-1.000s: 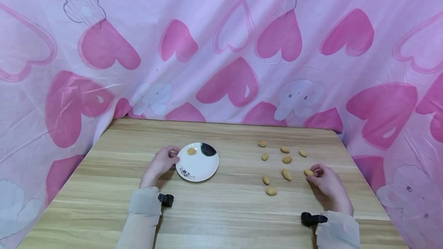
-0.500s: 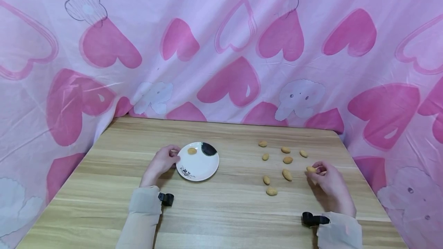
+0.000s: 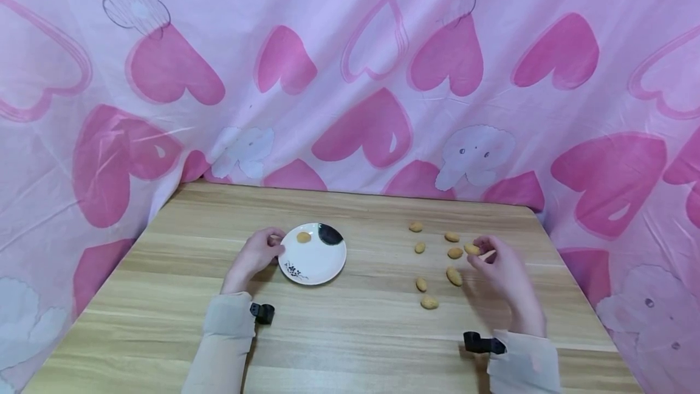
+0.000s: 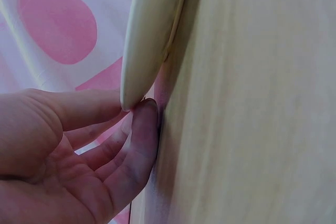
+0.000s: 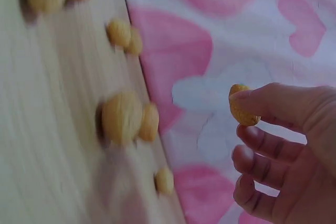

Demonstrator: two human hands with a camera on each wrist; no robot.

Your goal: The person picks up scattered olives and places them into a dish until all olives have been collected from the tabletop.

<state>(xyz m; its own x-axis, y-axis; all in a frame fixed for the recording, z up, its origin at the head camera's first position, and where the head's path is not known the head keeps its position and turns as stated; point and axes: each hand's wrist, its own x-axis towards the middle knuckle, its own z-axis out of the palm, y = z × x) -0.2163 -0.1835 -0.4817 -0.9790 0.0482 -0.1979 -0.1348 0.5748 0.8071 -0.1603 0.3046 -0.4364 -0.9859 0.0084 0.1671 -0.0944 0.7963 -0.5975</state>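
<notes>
The left hand [image 3: 254, 260] pinches the left rim of a white plate [image 3: 319, 261], while the right hand [image 3: 505, 269] grasps a tan nut [image 3: 471, 249] between thumb and fingertips, above the wooden surface [image 3: 361, 333]. Loose nuts [image 3: 454, 276] lie scattered nearby. Beyond hangs a pink heart-patterned cloth [image 3: 361, 132].

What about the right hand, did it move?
Yes, the right hand, pinching a nut-like piece, moved toward the far table edge and leftward.
</notes>
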